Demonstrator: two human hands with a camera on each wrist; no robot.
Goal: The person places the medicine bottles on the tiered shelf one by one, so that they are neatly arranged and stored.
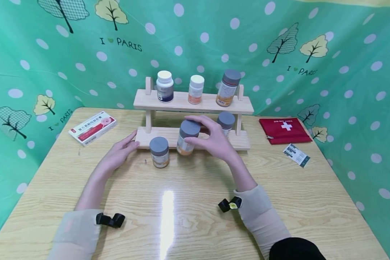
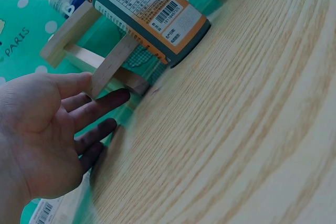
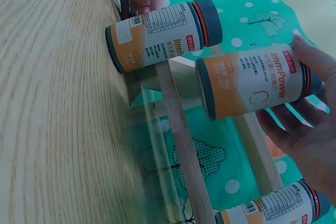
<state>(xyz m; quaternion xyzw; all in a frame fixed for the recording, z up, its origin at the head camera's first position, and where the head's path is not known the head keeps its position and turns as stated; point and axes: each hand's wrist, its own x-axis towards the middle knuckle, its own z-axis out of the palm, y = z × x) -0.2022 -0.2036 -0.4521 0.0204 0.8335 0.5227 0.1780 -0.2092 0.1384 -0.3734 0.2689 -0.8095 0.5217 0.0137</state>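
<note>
My right hand [image 1: 216, 142] grips a grey-lidded supplement bottle [image 1: 186, 143] near its lid, thumb on one side and fingers on the other. In the right wrist view this bottle [image 3: 247, 82] hangs off the table, over the front edge of the lower shelf board. A matching bottle [image 1: 160, 153] stands on the table, just before the wooden rack [image 1: 195, 102]. My left hand [image 1: 119, 154] touches the left end of the lower board; in the left wrist view its thumb meets the board end [image 2: 111, 66] and the other fingers extend loosely. Another such bottle [image 1: 226, 121] stands at the lower board's right.
On the upper board are two white-capped bottles [image 1: 165, 86] [image 1: 196, 89] and a tall grey-lidded one [image 1: 228, 88]. A medicine box [image 1: 92, 128] lies at the left; a red first aid pouch [image 1: 285, 130] and a small sachet [image 1: 296, 155] lie at the right. A green curtain hangs behind.
</note>
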